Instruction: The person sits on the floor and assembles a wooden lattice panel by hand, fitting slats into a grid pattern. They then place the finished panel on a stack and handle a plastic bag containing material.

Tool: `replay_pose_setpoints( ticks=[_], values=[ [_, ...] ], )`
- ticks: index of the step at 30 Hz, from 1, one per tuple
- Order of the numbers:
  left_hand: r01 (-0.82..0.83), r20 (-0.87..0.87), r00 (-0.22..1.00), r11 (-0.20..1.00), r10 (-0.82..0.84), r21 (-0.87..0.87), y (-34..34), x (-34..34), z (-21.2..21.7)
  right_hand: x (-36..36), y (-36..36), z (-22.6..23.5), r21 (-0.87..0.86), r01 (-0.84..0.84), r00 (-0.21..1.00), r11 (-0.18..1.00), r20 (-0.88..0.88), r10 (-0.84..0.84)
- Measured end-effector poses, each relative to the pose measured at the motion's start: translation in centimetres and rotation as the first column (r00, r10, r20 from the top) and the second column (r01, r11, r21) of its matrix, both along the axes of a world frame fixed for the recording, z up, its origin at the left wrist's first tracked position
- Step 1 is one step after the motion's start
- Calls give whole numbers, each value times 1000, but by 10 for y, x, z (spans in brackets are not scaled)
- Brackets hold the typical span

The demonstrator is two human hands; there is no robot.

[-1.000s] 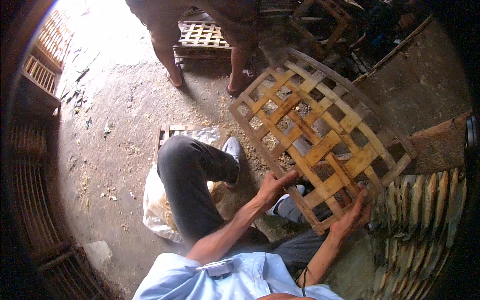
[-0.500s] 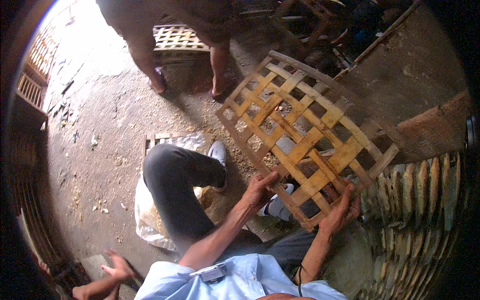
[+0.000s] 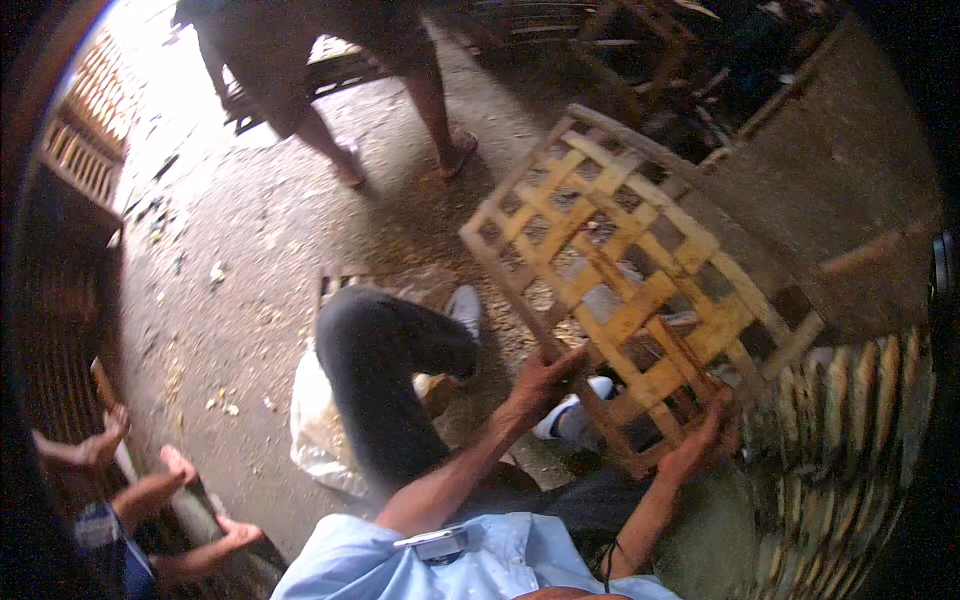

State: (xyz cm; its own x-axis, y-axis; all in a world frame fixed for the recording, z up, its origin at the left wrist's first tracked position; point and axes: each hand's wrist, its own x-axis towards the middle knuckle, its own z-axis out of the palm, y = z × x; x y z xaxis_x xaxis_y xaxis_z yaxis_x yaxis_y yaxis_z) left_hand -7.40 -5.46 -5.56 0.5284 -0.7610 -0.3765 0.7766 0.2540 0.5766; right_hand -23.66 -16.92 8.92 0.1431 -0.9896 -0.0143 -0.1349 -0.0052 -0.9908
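Yellow woven slats within a brown wooden border make up the lattice panel (image 3: 628, 318), which serves as our reference for all positions; we hold it raised and tilted above the floor (image 3: 250, 330); our left hand (image 3: 548, 382) grips the panel's left border near its lower corner, thumb laid across the wood; our right hand (image 3: 700, 430) grips the near border, its fingers partly hidden by the slats; below the panel sits a light shoe (image 3: 560, 418), partly covered; left of the panel we find a bent knee in dark trousers (image 3: 380, 340), with a whitish sack (image 3: 325, 430) beside it; to the panel's lower right stands a stack of ribbed strips (image 3: 830, 400); beyond the panel, to its left, stand another person's legs (image 3: 428, 110); well apart, far to its lower left, are other people's hands (image 3: 238, 533); we cannot tell what they hold.
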Motion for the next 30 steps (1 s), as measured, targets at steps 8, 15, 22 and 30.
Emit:
replay_pose_setpoints(
  ticks=[8,15,22,30],
  values=[
    [103,-55,993,993,-100,58,8,2,17,4,-10,-7,5,-90,994,996,64,90],
    [84,-103,991,996,-86,-21,11,7,26,52,27,44,-52,358,914,932,-185,-361],
    [47,-32,998,992,-51,-120,11,-5,25,61,47,55,-195,247,940,949,-191,-283],
    [-54,-164,986,959,8,-278,6,2,22,46,26,34,-103,127,986,987,121,-114]
  ],
)
